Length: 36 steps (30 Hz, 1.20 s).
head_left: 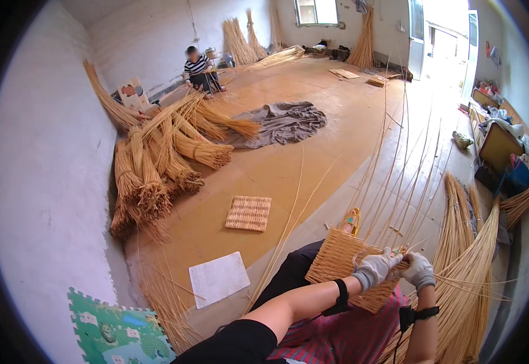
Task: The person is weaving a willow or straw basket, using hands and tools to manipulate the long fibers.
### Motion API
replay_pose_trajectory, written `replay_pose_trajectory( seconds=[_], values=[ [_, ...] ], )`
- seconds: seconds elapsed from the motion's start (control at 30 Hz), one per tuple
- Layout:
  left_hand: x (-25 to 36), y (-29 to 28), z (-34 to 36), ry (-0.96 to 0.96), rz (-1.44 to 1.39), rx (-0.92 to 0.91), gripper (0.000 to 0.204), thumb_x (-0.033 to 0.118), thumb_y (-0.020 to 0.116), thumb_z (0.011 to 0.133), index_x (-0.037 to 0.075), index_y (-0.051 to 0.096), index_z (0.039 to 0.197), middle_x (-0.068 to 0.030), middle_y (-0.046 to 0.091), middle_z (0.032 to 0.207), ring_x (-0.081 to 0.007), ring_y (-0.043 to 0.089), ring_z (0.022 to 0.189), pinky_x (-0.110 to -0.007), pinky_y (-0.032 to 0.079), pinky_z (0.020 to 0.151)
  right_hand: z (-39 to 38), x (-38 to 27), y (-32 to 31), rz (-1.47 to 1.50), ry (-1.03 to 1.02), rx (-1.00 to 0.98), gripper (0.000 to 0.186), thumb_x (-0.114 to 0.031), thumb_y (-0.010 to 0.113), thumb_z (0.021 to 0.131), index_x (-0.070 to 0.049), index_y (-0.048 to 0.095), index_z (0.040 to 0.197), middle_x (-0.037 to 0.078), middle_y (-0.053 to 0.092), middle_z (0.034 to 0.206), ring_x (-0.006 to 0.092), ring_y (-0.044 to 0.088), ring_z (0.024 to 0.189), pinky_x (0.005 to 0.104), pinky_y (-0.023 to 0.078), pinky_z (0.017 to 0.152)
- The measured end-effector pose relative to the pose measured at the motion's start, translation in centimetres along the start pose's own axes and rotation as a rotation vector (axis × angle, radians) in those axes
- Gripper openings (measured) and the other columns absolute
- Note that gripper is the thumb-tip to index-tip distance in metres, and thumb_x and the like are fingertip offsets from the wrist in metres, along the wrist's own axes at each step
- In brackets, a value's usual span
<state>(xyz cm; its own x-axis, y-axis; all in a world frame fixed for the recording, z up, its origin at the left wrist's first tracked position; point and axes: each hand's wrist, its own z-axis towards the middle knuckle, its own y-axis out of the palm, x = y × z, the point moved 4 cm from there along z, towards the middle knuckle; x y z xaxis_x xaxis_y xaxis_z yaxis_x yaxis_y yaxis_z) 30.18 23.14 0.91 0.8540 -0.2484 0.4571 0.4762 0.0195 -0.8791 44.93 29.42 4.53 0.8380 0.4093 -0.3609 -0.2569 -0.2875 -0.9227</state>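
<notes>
A half-flat woven wicker panel [335,258] rests tilted across my lap, with long loose rods fanning out from its far edge. My left hand [376,270], in a pale work glove, is closed at the panel's right end, its fingers pinched on the weave. Right beside it, my gloved right hand [419,271] is closed on wicker rods at the same corner. Both sets of fingertips nearly meet there, and exactly which rods they grip is partly hidden. Dark straps circle both wrists.
To my right lies a large bundle of loose rods [467,267]. A finished woven square [248,213] and a white sheet [219,279] lie on the floor ahead left. Stacked wicker bundles [155,176] line the left wall, with a seated person [200,70] behind. Grey cloth [288,123] lies mid-floor.
</notes>
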Motion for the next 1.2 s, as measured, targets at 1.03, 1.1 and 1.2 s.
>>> replay_pose_trajectory(
  seconds=[1.03,1.1,1.2],
  values=[
    [-1.1,-0.4,-1.9,0.154,-0.009,0.231,0.047,0.029,0.052,0.098,0.016,0.051,0.144,-0.0184,0.062,0.123,-0.034,0.067,0.1,-0.045,0.057,0.08,-2.1,-0.8,0.6,-0.043,-0.151,0.341,0.038,-0.031,0.073,0.079,-0.012,0.071,0.112,0.017,0.066,0.124,0.0375,0.066,0.106,0.0455,0.054,0.089],
    [-0.9,-1.6,-4.6,0.177,-0.161,0.459,0.045,0.026,0.065,0.096,0.008,0.056,0.136,-0.0159,0.062,0.12,-0.0311,0.064,0.108,-0.039,0.057,0.086,-4.2,-0.5,0.8,-0.171,-0.193,0.442,0.049,-0.032,0.076,0.078,-0.013,0.067,0.123,0.013,0.064,0.129,0.0347,0.059,0.117,0.0474,0.043,0.104],
    [-0.9,-1.2,-8.9,-0.056,-0.773,0.282,0.046,0.026,0.066,0.099,0.005,0.054,0.138,-0.0094,0.062,0.115,-0.0173,0.064,0.099,-0.025,0.056,0.074,-6.8,-0.5,1.4,-0.211,-0.087,0.416,0.048,-0.03,0.076,0.082,-0.014,0.066,0.125,0.014,0.062,0.133,0.0346,0.058,0.118,0.0465,0.041,0.106]
  ],
)
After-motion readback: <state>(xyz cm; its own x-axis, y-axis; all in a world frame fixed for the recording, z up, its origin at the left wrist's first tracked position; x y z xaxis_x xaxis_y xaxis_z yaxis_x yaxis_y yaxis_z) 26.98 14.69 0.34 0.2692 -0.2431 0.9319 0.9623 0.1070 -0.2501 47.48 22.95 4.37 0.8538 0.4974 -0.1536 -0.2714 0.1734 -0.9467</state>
